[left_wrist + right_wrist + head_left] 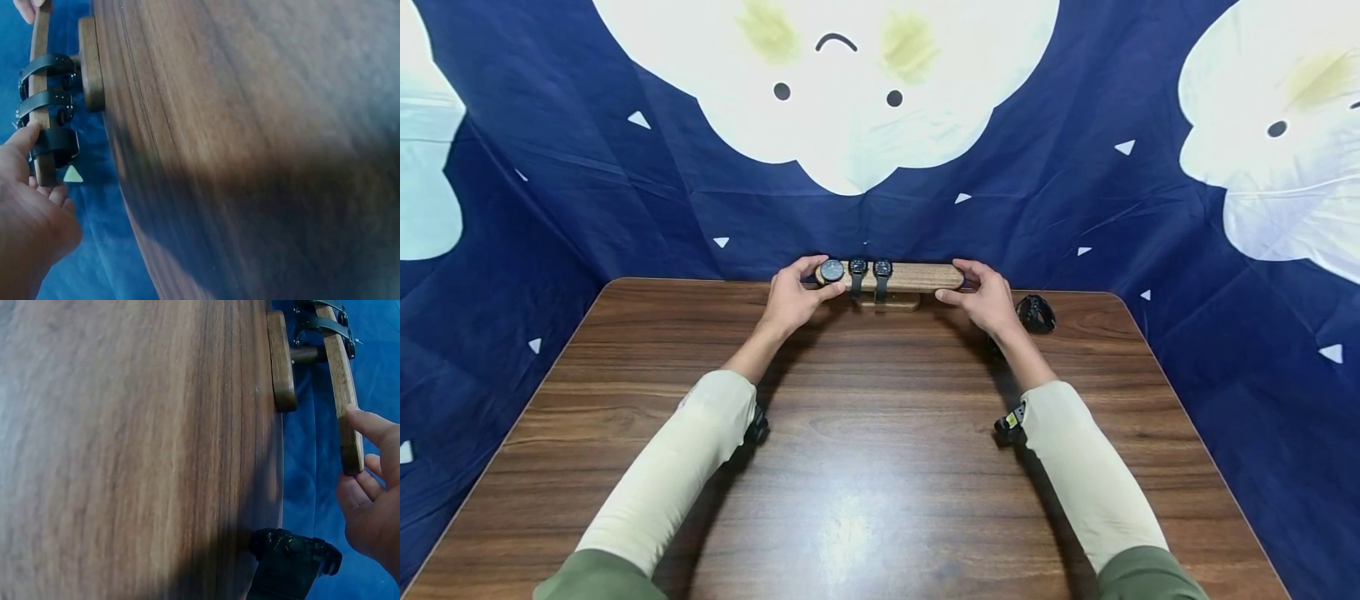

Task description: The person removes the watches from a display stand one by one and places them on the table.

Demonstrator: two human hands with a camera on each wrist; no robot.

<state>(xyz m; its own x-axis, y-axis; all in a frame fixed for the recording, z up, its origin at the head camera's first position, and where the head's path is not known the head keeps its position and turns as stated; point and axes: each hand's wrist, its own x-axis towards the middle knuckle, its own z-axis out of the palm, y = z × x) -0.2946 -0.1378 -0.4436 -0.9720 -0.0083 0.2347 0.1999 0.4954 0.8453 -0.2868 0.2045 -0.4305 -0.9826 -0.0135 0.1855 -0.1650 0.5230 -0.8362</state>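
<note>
A wooden watch stand (pixel 925 276) stands at the table's far edge, with a long rounded bar on a short post and a small base (pixel 282 362). Three dark watches are strapped round the bar's left half: a large round-faced watch (pixel 832 270) at the end, then a smaller watch (pixel 857 267) and another smaller watch (pixel 882 269). My left hand (pixel 792 298) grips the bar's left end beside the large watch, thumb on the near side. At the bare right end, my right hand (pixel 988 298) holds the bar between thumb and fingers.
Another black watch (pixel 1036 314) lies on the wooden table (pixel 880 400) just right of my right hand, near the far edge. A dark blue cloth (pixel 925 221) with white clouds hangs behind the table and along both sides.
</note>
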